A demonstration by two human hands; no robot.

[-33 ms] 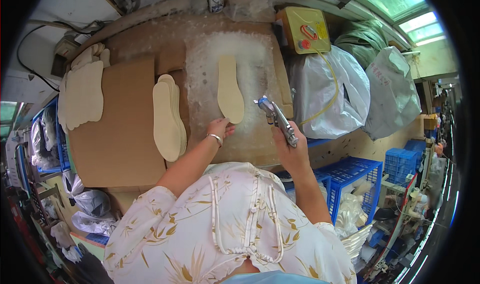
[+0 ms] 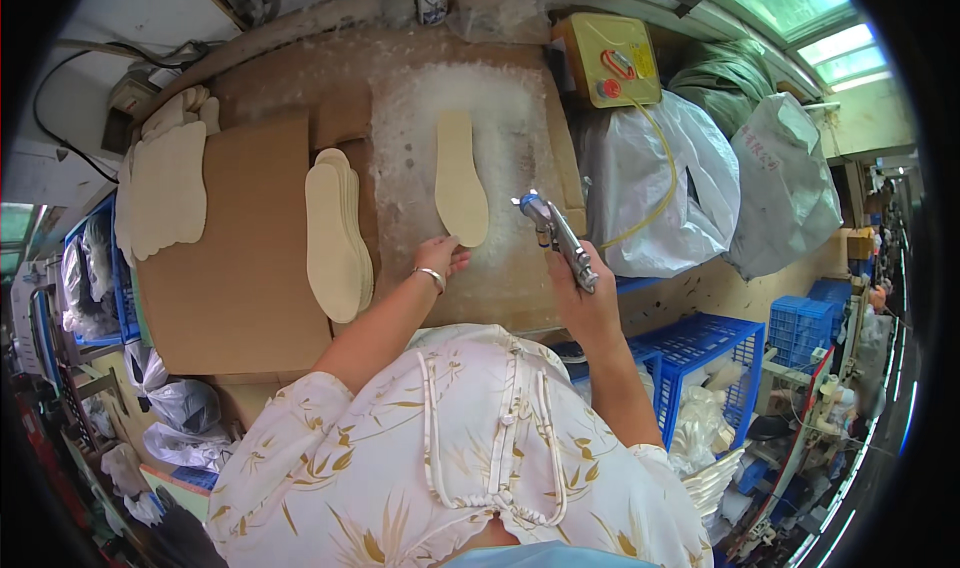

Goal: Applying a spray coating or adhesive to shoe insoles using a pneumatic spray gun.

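Note:
A single cream insole [image 2: 460, 173] lies flat on a whitish, residue-coated patch of the cardboard work surface [image 2: 402, 158]. My left hand [image 2: 440, 254], with a bangle at the wrist, pinches this insole at its near, rounded end. To the right, my right hand [image 2: 585, 293] is closed around a metal spray gun [image 2: 560, 238] with a blue part near its nozzle. The nozzle points up and left, toward the insole but apart from it. Left of the insole rests a neat stack of matching insoles [image 2: 335, 238]. My right fingers are partly hidden by the gun.
More pale insole pieces [image 2: 170, 188] sit at the far left on a brown cardboard sheet [image 2: 235, 268]. A yellow can [image 2: 605, 58] with a hose [image 2: 668, 168] stands at the back right, beside white bags [image 2: 660, 198]. Blue crates [image 2: 710, 343] are at my right.
The spray gun has shifted very slightly to the right in my right hand. My left hand and the insole have stayed in place.

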